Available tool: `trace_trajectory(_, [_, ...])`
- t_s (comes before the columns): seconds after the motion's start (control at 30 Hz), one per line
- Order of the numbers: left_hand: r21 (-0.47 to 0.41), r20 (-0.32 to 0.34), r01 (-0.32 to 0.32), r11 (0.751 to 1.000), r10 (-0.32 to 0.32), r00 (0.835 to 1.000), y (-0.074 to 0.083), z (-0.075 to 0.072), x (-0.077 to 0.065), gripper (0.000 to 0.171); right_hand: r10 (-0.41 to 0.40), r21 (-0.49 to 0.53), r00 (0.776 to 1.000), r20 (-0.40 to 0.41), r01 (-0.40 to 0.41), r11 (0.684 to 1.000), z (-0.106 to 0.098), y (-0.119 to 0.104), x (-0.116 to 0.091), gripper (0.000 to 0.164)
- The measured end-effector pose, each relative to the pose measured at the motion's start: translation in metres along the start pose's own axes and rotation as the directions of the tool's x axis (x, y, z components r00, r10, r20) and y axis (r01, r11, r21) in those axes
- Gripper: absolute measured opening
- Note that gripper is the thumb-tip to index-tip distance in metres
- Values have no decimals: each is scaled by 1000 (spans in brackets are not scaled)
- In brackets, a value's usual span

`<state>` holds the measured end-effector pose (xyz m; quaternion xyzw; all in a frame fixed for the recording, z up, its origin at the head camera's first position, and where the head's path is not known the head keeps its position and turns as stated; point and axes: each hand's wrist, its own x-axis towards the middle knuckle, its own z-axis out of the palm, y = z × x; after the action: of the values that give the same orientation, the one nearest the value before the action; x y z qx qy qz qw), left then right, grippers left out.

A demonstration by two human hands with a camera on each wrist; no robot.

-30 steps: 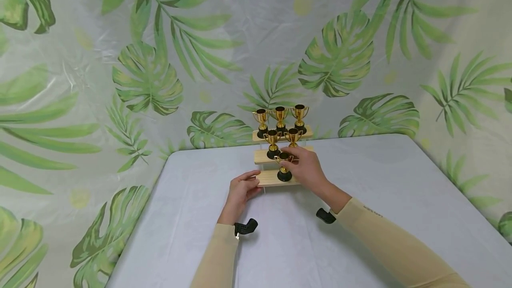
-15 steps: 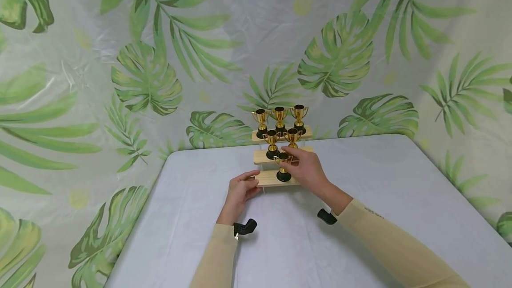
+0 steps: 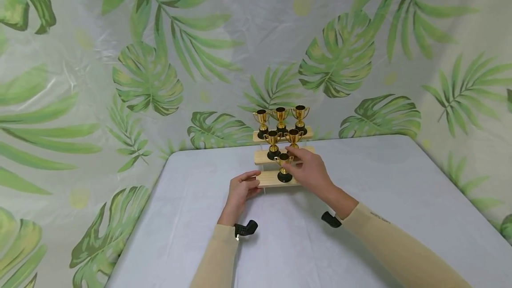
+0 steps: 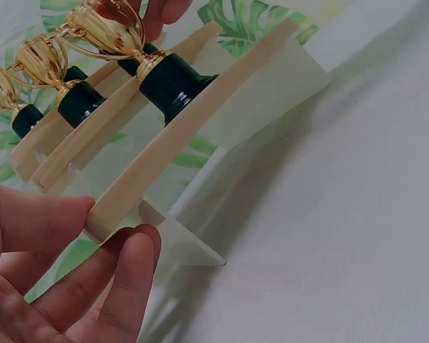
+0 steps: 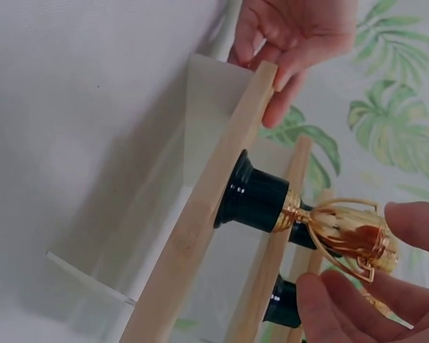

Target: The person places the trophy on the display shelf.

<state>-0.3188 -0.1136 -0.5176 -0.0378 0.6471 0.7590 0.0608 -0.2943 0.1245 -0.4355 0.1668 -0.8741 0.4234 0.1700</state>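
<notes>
A small gold trophy (image 3: pixel 284 169) with a black base stands upright on the lowest wooden step of a tiered display stand (image 3: pixel 268 179). My right hand (image 3: pixel 314 170) is beside its cup, thumb and fingers parted around the upper part; in the right wrist view the thumb appears apart from the cup, with fingers near a handle. My left hand (image 3: pixel 242 190) pinches the left end of that lowest step, as the left wrist view shows between thumb and fingers. Two trophies, including one (image 3: pixel 274 146), stand on the middle step, and three, including one (image 3: pixel 281 121), on the top.
The stand has pale translucent side supports (image 4: pixel 272 93) and rests near the back of a table with a white cloth (image 3: pixel 192 217). Behind the table hangs a leaf-patterned curtain (image 3: pixel 224 57). Each wrist wears a black camera mount (image 3: pixel 246 227).
My right hand has shifted slightly to the right, off the lowest trophy, whose place on the step is unchanged. The left hand keeps its hold on the step's end.
</notes>
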Motion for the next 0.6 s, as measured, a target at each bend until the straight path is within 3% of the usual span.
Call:
trace_trajectory(0.17, [124,-25,-48,991,51,998,3,4,1,32,30,9,999,18,-30,1000,-4,2,-4,55])
trace_trajectory(0.37, [312,-52,-119,943,142,988,4,7,1,28,45,3,999,21,-45,999,-6,6,-11,55])
trace_trajectory(0.6, [384,-57,-150,911,185,981,7,8,-1,28,21,-20,999,24,-21,1000,-8,10,-17,57])
